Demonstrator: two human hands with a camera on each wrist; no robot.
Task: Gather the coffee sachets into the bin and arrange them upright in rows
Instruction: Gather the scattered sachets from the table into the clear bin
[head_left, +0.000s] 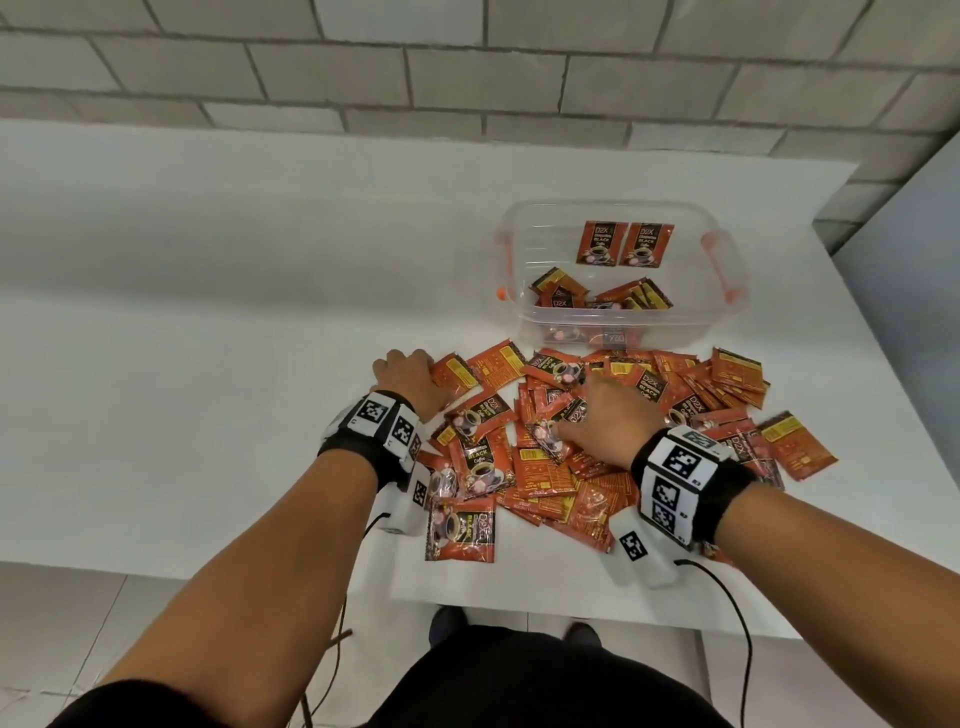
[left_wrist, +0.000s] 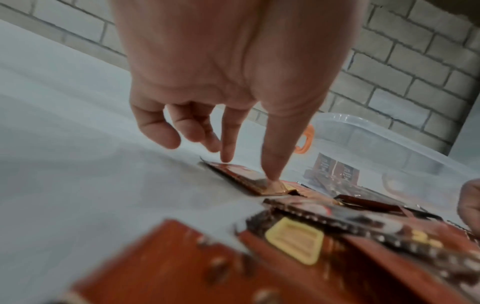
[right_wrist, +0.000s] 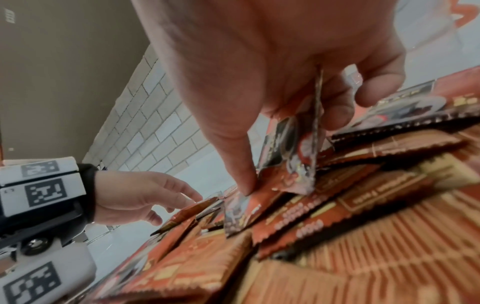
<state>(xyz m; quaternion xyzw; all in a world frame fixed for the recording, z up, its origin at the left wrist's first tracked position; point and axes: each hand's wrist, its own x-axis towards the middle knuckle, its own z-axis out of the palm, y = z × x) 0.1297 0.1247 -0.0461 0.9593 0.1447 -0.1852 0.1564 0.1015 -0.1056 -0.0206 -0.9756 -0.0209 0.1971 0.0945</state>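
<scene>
**Sachets under both hands, bin beyond the right grip**

The coffee sachets lie in a loose heap on the counter, most flat and overlapping, their long axes pointing every way. The right hand sits on the middle of the heap; its grip pinches two or three sachets that stand on edge between thumb and fingers, lifted off the ones below. The left hand is at the heap's outer left edge, its grip holding nothing: thumb and forefinger tips press down on one flat sachet, the other fingers loosely curled.

The bin stands ahead of the right grip and slightly to its outside, just past the far edge of the heap. Two sachets stand upright against its far wall; others lie tumbled near its front. By my reading the right hand is the nearer one to the bin, so its pinched sachets would go forward and over the near wall, already roughly upright.
</scene>
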